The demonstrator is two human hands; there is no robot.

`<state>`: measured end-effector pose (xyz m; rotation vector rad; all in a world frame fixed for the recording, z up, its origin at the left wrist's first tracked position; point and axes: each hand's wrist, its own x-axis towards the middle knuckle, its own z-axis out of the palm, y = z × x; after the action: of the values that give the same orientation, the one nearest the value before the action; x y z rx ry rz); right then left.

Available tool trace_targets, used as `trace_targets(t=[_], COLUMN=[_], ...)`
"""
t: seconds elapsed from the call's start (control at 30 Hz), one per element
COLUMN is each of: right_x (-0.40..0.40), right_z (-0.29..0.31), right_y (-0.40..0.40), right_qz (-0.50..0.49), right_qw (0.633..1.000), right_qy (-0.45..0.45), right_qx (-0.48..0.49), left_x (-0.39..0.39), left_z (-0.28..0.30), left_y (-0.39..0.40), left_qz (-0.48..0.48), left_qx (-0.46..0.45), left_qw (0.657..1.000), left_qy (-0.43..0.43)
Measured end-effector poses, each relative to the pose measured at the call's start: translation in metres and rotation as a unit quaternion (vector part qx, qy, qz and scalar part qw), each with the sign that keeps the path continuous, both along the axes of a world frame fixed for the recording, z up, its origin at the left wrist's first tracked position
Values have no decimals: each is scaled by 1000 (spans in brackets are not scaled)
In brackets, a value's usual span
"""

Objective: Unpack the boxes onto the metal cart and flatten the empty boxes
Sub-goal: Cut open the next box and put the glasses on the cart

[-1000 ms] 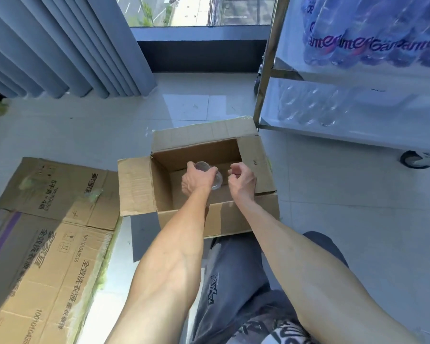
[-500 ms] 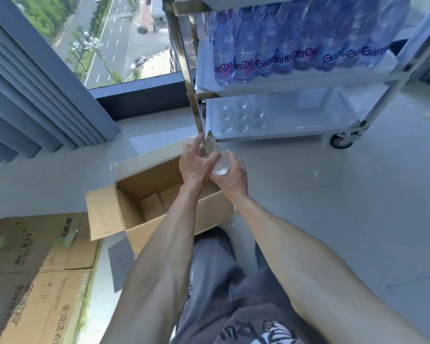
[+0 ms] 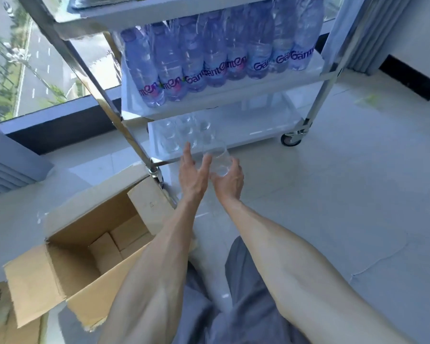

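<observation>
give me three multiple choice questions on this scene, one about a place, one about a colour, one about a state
1. Where do the water bottles stand?
A. on the floor
B. on the cart's middle shelf
C. inside the cardboard box

2. What colour is the inside of the open box?
A. brown
B. green
C. red

3. What is the right hand doing?
A. hanging free, holding nothing
B. pressing down a box flap
C. holding a clear glass

Answers:
1. B, the wrapped bottles sit in a row on the cart shelf, above the bottom shelf that holds the glasses.
2. A, its walls and flaps are plain brown cardboard.
3. C, its fingers curl round the clear glass just in front of the bottom shelf, while the left hand is open beside it.
</observation>
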<state>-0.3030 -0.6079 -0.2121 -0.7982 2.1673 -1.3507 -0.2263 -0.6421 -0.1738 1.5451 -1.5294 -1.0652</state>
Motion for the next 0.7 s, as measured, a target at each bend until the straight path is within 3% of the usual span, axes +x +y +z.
trace_targets(t=[0.1,0.27,0.53,0.7], right_x=[-24,-53,-70,-79], right_z=[-18,-44,-61,-74], right_y=[-36,-102,-188,-213], right_qz=[-33,-70,-66,-46], right_qw=[999,997,998,998], right_qy=[-33,-32,-11,-18], right_qx=[13,31,0,35], left_x=[-9,1,-4,-6], left_z=[-21,-52,-83,-92], left_y=[-28,-84,-148,-164], left_qz=[65,162,205,205], left_qx=[29,68,115,119], left_qw=[997,984,970,969], left_qy=[38,14,-57,-70])
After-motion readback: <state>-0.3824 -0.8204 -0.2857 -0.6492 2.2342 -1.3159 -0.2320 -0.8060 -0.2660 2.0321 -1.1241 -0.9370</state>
